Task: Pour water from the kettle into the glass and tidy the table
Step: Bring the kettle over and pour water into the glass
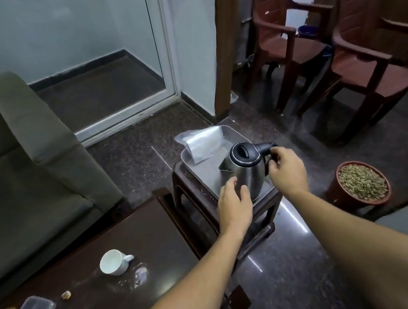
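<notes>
**While the kettle [245, 168] sits on its tray [201, 177], it's got company**

So the steel kettle is upright on that metal tray, on the little brown stool [273, 198], middle-right of the frame. Right hand [287, 168] has its fingers curled round the black handle, a proper grip. Left hand [233, 201] just lies against the steel side, fingers relaxed, clutching nothing. Clear glass [139, 273] is lower left on the dark table [157, 239], beside a white cup [114, 262].
</notes>
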`<state>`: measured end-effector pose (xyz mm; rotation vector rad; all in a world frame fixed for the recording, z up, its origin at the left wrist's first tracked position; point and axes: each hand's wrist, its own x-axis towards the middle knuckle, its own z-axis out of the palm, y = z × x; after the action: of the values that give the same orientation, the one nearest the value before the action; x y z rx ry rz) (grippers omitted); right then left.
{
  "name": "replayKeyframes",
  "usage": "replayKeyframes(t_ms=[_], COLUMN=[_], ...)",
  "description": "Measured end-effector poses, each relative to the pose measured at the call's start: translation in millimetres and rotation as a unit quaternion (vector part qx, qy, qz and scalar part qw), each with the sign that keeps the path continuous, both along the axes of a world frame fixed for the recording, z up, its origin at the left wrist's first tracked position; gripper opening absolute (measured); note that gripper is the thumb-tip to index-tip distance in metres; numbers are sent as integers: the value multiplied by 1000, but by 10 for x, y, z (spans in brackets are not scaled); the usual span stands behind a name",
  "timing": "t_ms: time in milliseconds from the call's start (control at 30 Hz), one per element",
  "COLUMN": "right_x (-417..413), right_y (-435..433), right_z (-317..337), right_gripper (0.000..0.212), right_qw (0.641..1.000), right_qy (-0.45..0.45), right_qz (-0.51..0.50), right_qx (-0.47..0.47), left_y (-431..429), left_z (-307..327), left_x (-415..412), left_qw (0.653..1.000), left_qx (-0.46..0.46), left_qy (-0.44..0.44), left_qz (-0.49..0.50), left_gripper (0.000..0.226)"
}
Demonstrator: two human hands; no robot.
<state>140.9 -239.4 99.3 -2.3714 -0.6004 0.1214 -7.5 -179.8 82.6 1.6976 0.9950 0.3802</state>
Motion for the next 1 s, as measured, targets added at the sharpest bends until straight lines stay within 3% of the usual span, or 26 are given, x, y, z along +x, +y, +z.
replayKeyframes(t_ms=[300,500,700,867,1000], right_x=[575,793,852,814,746], right_y=[245,222,159,95,34], right_z=[-202,-389,-460,-494,-573], right_gripper=[76,61,49,46,57], right_qw=[994,987,987,990,991], right_qy=[36,60,27,1,-12], right_qz=[46,101,119,104,98], right_qx=[-92,-112,-101,-94,-89], left_y=[4,52,164,275,480], left_z=[-306,-440,-449,-463,-461], left_x=[353,427,526,541,556], left_qw=[997,994,994,995,995], left_qx=[-79,-112,-110,-91,-87], left_qy=[21,15,1,11,24], left_qz=[6,1,23,29,52], left_gripper=[64,72,72,68,62])
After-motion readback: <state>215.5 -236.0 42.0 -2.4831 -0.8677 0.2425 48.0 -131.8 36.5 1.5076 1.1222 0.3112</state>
